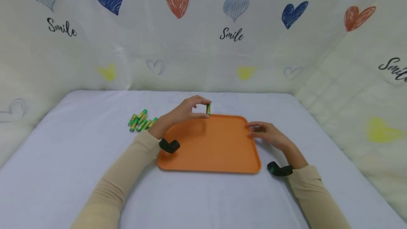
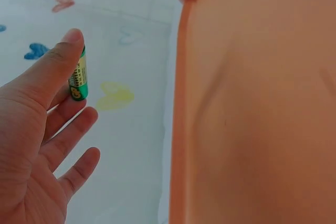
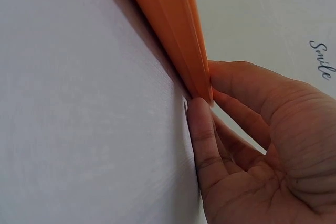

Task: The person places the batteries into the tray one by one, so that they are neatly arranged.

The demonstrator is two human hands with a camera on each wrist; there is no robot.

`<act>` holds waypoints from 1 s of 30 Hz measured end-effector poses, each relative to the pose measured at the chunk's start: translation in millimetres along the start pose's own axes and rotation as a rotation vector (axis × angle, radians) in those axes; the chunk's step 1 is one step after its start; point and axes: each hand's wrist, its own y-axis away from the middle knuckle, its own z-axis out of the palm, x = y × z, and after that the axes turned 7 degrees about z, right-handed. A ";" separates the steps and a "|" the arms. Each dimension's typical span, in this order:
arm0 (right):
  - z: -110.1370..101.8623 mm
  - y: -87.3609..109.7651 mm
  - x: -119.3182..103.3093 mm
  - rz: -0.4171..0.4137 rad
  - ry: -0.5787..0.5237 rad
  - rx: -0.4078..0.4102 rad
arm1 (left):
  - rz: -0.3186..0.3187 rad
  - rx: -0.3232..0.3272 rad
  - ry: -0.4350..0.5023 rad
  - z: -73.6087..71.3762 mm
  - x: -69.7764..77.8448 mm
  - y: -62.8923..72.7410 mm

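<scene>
My left hand (image 1: 187,110) pinches a small green and yellow battery (image 1: 208,109) upright between thumb and fingertips, over the far rim of an orange tray (image 1: 219,144). In the left wrist view this battery (image 2: 79,80) shows a "GP" mark, and the other fingers are spread loosely below it. On the tray's right side, my right hand (image 1: 268,135) holds the rim near the far corner. The right wrist view has its thumb and a finger (image 3: 200,114) against opposite faces of the orange rim (image 3: 181,35). The tray's inside looks bare apart from shadows.
Several matching batteries (image 1: 141,121) lie in a loose group on the white tablecloth (image 1: 79,158), left of the tray and close to my left forearm. A pale backdrop (image 1: 197,45) with printed hearts rises behind the table. Each wrist wears a black camera band.
</scene>
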 end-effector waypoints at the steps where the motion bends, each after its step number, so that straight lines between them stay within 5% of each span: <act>1: 0.8 -0.5 0.1 -0.001 0.000 -0.002 | 0.003 -0.002 0.003 2.3 -0.4 -1.0; 30: 5.5 7.5 -4.8 0.040 0.006 0.020 | 0.081 -0.111 0.054 63.7 0.6 -37.4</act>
